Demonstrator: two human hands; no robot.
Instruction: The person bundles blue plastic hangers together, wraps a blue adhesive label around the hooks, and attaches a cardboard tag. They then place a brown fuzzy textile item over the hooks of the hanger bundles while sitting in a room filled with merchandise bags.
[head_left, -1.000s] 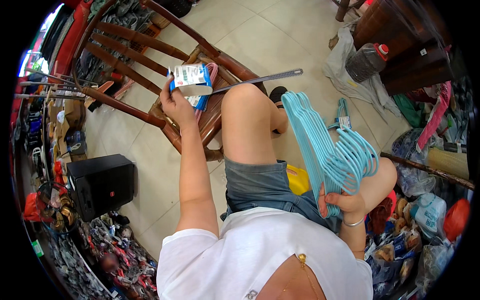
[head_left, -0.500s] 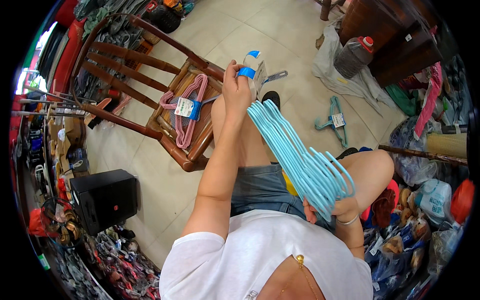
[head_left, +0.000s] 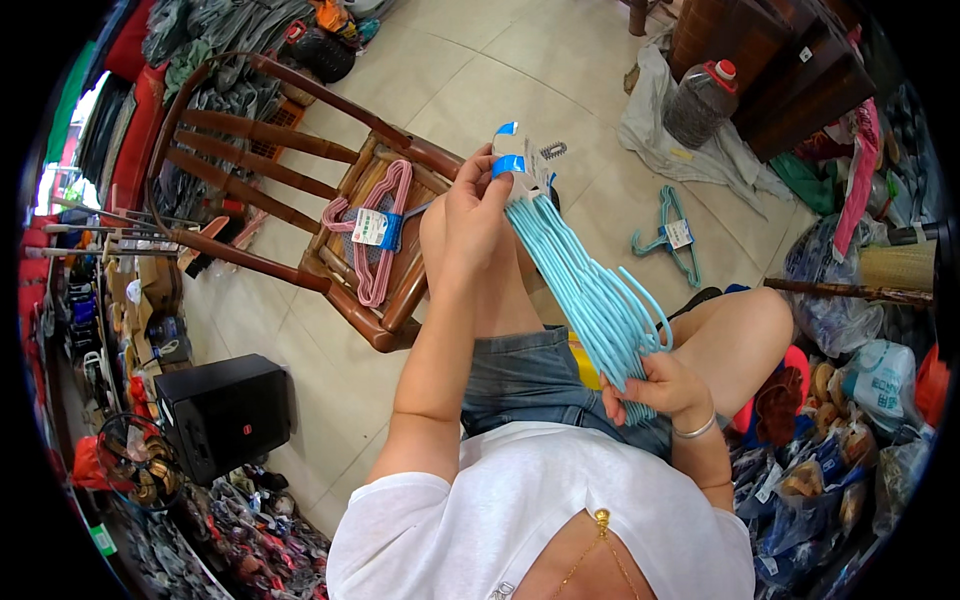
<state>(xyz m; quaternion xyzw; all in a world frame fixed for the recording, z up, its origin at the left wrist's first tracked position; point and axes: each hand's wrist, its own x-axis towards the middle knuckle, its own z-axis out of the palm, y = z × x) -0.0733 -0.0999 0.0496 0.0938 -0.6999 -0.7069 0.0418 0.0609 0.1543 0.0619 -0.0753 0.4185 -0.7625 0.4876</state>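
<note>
A bundle of light-blue clothes hangers (head_left: pixel 590 300) slants across my lap, its several hangers lying side by side. My right hand (head_left: pixel 672 390) is closed around the bundle's near end, close to the curved hooks. At the far end, my left hand (head_left: pixel 475 210) pinches a blue-and-white card label (head_left: pixel 512 165) between thumb and fingers. The label is curled and meets the ends of the hangers. On the bamboo chair (head_left: pixel 340 265) to the left lies a pink hanger bundle (head_left: pixel 375 240) with a similar label. A teal hanger bundle (head_left: pixel 668 236), also labelled, lies on the tiled floor.
A black speaker box (head_left: pixel 225 418) stands at the lower left. Packed goods (head_left: pixel 255 530) crowd the left side, with bagged shoes (head_left: pixel 800 490) at the lower right. A large red-capped bottle (head_left: pixel 702 105) sits on a pale cloth (head_left: pixel 650 140) beside dark brown furniture (head_left: pixel 800 90).
The hanger bundle has turned and shifted slightly left. My right hand now wraps its near end more visibly, and the label in my left hand has come down against the hangers.
</note>
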